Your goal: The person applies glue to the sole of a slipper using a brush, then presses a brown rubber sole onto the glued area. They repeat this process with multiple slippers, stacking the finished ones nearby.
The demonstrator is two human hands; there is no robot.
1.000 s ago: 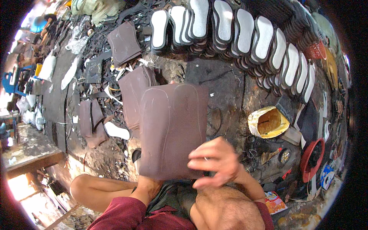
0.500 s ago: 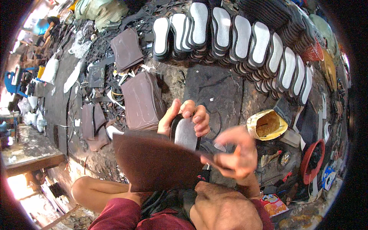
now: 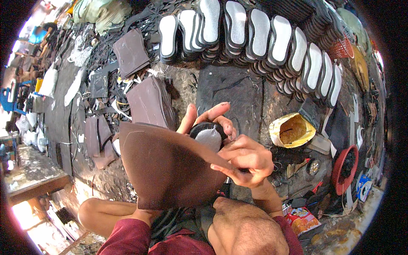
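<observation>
A large brown sheet [image 3: 165,165] curves in front of my body and hides my left palm and wrist. Past its upper edge, the thumb and fingers of my left hand [image 3: 219,111] curl around the rounded end of a shoe sole [image 3: 208,137], black at the rim with a pale grey face. Most of the sole lies behind the sheet. My right hand [image 3: 251,159] pinches the sheet's right corner, its fingertips close beside the sole's end and my left fingers.
Stacked soles [image 3: 259,34] with white tops form an arc at the far side. Brown sheet piles [image 3: 146,102] lie left of my hands among black scraps. To the right are a yellow-lined container [image 3: 293,131] and a red round basin [image 3: 345,170]. A low wooden bench [image 3: 38,182] stands left.
My right hand has moved left to the sole's end, bringing the sheet's corner along. My left fingers have lifted and spread somewhat around the sole, and less of its pale face shows.
</observation>
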